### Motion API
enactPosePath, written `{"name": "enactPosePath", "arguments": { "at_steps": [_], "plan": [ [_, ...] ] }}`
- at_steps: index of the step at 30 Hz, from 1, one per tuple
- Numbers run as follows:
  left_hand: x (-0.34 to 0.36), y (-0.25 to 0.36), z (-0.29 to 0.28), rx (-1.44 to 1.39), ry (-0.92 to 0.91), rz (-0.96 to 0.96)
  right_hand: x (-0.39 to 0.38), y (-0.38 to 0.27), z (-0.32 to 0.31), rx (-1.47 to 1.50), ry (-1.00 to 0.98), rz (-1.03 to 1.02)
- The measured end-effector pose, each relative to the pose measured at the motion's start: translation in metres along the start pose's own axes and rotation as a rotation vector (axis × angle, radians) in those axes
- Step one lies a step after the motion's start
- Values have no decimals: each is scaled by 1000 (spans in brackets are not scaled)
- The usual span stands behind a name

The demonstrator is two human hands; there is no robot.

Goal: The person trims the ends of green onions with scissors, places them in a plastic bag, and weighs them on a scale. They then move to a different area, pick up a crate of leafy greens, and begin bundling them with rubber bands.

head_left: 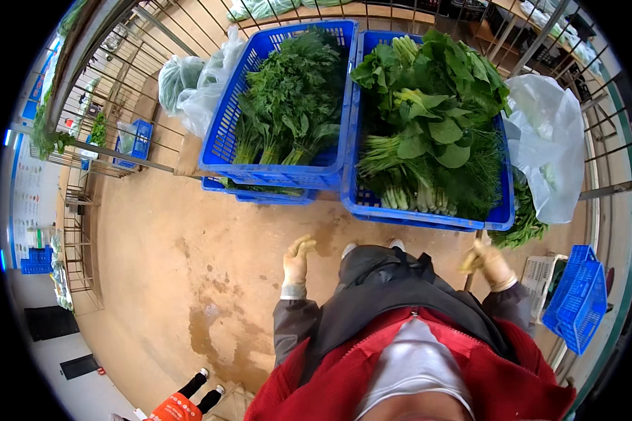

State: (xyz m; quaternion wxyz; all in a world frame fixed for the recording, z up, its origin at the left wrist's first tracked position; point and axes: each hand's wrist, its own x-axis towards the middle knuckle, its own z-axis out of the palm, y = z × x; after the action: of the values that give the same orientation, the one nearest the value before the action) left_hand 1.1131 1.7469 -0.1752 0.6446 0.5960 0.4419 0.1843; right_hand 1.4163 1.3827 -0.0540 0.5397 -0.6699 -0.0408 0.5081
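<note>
My left hand (295, 261) in a pale yellowish glove hangs below the left blue crate, fingers loosely bent and apart, holding nothing. My right hand (488, 264), gloved too, is just below the right crate's corner, fingers apart and loosely curved, with nothing visible in them. The left crate (221, 116) holds dark leafy and feathery green bunches (281, 91) and rests on another blue crate (256, 196). The right crate (421, 219) is heaped with broad-leafed greens (442, 130) and stalky bunches. Beside it are a translucent plastic bag (544, 140) and more greens (523, 228).
Wire racks (168, 168) run behind the crates and along the left, with bagged vegetables (189, 84). A blue crate (574, 302) and a white crate (536, 281) stand at the right. Another person (179, 408) in orange is at lower left on the wet-stained floor (147, 252).
</note>
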Motion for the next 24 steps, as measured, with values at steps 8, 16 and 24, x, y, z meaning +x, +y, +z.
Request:
{"name": "enactPosePath", "arguments": {
  "at_steps": [8, 16, 24],
  "plan": [
    [102, 144, 1, 38, -101, 416, 34, 21, 106, 388, 219, -214],
    [207, 161, -106, 1094, -119, 876, 54, 15, 220, 323, 221, -227],
    [223, 158, -157, 1142, -171, 858, 21, 103, 293, 403, 439, -207]
  ]
}}
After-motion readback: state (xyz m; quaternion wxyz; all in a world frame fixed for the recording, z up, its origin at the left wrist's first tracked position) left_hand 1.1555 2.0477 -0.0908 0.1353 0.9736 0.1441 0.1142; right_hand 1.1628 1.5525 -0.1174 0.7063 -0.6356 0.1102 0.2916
